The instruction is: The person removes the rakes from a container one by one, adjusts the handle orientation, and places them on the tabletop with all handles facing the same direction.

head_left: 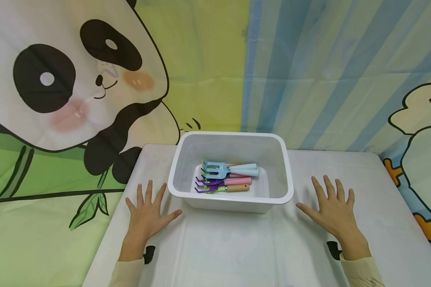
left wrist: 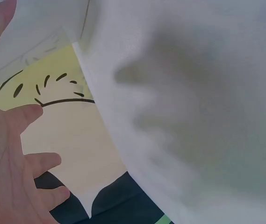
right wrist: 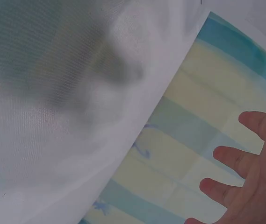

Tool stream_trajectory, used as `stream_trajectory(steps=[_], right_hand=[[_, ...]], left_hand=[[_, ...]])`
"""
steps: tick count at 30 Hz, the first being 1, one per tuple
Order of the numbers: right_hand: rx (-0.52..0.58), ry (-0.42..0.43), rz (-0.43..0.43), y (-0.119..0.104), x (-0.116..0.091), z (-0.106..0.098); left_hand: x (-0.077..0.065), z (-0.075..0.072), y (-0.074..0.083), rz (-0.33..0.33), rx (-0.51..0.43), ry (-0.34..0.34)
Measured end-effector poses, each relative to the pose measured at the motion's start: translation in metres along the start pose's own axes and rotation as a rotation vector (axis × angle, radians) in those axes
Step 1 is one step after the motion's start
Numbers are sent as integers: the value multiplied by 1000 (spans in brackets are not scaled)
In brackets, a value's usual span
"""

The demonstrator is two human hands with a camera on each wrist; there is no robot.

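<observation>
A white plastic bin [head_left: 230, 204] stands at the back middle of the table. In it lies a pile of small garden hand tools: light blue hand forks [head_left: 217, 170] on top, a purple hand rake [head_left: 210, 184] with a pink handle, and a tool with a wooden handle [head_left: 238, 187]. Some tools underneath are partly hidden. My left hand [head_left: 146, 219] is left of the bin, fingers spread, holding nothing. On the other side, my right hand [head_left: 333, 213] is spread the same way, apart from the bin. Both wrist views show spread fingers over the white cloth.
A white cloth covers the table [head_left: 233, 247]. Behind it hangs a printed backdrop [head_left: 208, 59] with a panda and stripes, close to the table's back edge. Dark wrist straps [head_left: 149, 254] show at both wrists.
</observation>
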State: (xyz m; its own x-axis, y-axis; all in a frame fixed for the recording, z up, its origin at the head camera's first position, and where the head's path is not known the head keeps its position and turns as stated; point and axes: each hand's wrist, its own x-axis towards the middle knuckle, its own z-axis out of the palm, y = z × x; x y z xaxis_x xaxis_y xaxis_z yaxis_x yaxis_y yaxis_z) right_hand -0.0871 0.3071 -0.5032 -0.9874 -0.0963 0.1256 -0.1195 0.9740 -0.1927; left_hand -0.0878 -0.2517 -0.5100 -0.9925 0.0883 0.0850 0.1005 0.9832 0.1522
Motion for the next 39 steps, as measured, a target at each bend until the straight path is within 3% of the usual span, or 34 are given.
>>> stream_trajectory(steps=[9, 16, 22, 31, 39], right_hand=[[23, 19, -14, -2, 0, -5], [29, 39, -24, -3, 2, -15], [39, 113, -84, -4, 6, -30], [19, 159, -180, -17, 19, -69], [-36, 178, -266, -32, 38, -101]], left_hand=[[-2, -3, -2, 14, -82, 4], [-2, -13, -3, 88, -178, 59], [1, -34, -3, 163, -242, 151], [19, -70, 9, 292, -228, 280], [36, -94, 29, 341, -164, 259]])
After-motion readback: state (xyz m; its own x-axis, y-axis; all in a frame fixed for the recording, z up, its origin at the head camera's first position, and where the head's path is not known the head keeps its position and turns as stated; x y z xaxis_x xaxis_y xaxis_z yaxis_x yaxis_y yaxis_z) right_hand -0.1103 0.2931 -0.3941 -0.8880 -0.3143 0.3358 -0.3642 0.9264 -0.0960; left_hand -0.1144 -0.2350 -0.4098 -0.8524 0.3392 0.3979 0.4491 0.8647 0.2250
